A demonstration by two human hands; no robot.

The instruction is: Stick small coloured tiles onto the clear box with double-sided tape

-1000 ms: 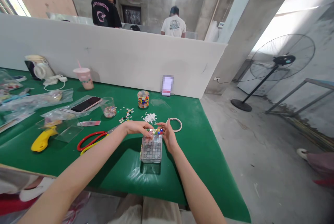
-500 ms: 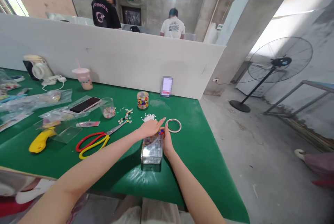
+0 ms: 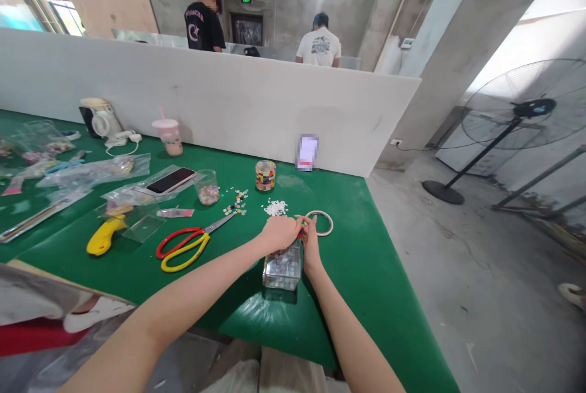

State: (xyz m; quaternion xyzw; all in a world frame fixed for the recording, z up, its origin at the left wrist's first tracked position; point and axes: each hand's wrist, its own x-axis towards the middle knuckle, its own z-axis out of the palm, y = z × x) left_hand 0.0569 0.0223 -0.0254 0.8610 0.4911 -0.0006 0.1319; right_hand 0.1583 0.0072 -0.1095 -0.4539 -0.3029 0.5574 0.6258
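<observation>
A clear plastic box [image 3: 281,272], with small coloured squares showing on it, lies on the green table in front of me. My left hand [image 3: 282,233] reaches over its far end, fingers pinched together at the far right corner; what they pinch is too small to make out. Along the right side of the box, my right hand [image 3: 311,248] is closed against it, fingertips meeting those of the left. Red and blue bits show between the fingers. Just beyond my hands are a pile of white pieces [image 3: 276,207] and a roll of tape [image 3: 325,223].
Scissors [image 3: 201,240], a yellow-handled tool [image 3: 105,235], a cup of small pieces [image 3: 209,193], scattered coloured pieces [image 3: 238,202] and a phone [image 3: 171,180] lie leftward. Behind stand a mosaic-covered jar [image 3: 265,176], a pink drink cup [image 3: 169,135] and a white partition [image 3: 229,100]. Two people stand beyond it.
The view has swung slightly left, so everything sits further right. My left fingers, stretched out before, are now drawn together, and the right fingertips have closed in to meet them.
</observation>
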